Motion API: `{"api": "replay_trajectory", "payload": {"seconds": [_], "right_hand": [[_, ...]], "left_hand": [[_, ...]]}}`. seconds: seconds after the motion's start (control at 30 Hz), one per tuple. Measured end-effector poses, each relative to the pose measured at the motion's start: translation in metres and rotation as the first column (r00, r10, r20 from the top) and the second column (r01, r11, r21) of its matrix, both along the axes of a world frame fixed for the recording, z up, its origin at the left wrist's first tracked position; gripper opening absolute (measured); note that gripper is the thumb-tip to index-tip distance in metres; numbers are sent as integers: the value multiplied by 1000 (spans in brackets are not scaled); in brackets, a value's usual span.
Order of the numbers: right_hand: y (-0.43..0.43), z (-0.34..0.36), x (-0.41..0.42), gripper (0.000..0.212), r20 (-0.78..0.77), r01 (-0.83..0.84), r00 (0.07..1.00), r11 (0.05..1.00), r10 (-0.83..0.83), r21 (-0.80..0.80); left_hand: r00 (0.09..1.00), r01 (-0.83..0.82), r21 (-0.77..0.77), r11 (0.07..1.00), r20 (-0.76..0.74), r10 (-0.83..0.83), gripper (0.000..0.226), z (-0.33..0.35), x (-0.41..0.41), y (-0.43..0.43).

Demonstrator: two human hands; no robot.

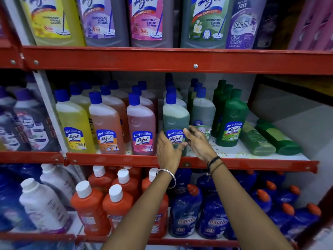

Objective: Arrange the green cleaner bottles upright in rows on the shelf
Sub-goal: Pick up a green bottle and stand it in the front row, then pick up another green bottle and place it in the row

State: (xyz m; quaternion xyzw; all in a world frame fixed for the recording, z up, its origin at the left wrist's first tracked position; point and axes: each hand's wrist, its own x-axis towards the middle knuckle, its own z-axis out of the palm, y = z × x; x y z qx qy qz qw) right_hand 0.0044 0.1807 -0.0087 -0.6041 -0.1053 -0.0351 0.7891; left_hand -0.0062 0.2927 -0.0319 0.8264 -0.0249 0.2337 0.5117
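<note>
Both hands reach to the middle shelf (180, 160), a red metal rack with a white board. The left hand (168, 150) is cupped with fingers loosely spread, its palm and thumb against the left side and lower front of a green cleaner bottle (175, 121). The right hand (199, 141) is half curled, fingertips touching the bottle's right edge beside the label; whether it actually grips or only steadies is hard to tell, since the fingers blur. The bottle stands upright at the shelf's front edge, with a blue cap, grey-green liquid and a blue label, heading a row of like bottles. Just right of it stands another blue-capped green bottle (202, 110), then a row of dark green bottles (231, 121) with green caps, all upright. Further right, two green bottles lying on their sides (270, 138) rest on the board. Both forearms rise from below, converging; the left wrist carries a metal bangle (168, 178), the right wrist dark thread bands (214, 163).
</note>
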Motion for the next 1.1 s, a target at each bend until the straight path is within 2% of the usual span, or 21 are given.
{"api": "replay_trajectory", "payload": {"seconds": [0.1,0.17,0.27,0.37,0.47,0.53,0.63,0.7,0.77,0.83,0.9,1.03,1.1], "right_hand": [[-5,-2,-1,46,-9,-1,1000,999,1,-45],[-7,-3,-3,36,11,59,998,989,-58,-138],[-14,3,-15,38,83,159,987,927,-139,-340],[-44,16,-35,30,133,218,975,875,-178,-432],[-98,26,-54,11,144,301,953,856,-265,-420],[-146,29,-60,11,183,442,896,771,-405,-458],[-207,24,-50,14,217,584,762,503,-610,-638],[-237,20,-41,15,196,530,721,346,-665,-774],[-248,20,-30,19,155,415,744,268,-650,-869],[-250,20,-21,31,86,287,786,238,-612,-928],[-251,23,-13,33,26,186,805,210,-592,-960],[-249,28,-5,30,-2,191,786,246,-618,-950],[-250,30,-6,32,-23,200,782,285,-622,-937]], "left_hand": [[1000,16,38,999,-4,-16,93,-2,-6,-4],[998,50,26,998,23,-51,88,-3,-12,-10],[976,34,-9,999,215,-31,70,-10,-24,-19],[861,145,26,989,489,-139,55,-12,-37,-40],[748,321,188,928,551,-370,40,0,-41,-76],[748,439,229,869,442,-494,29,12,-39,-114],[814,519,204,830,180,-553,24,16,-28,-170],[847,525,202,827,-25,-532,33,11,-15,-208],[854,518,200,832,-178,-489,39,8,-5,-233],[841,522,193,831,-281,-463,36,11,1,-249],[822,518,113,848,-337,-458,33,16,3,-262],[786,422,-161,892,-425,-448,45,23,10,-274],[773,391,-265,881,-426,-471,29,25,12,-275]]}}
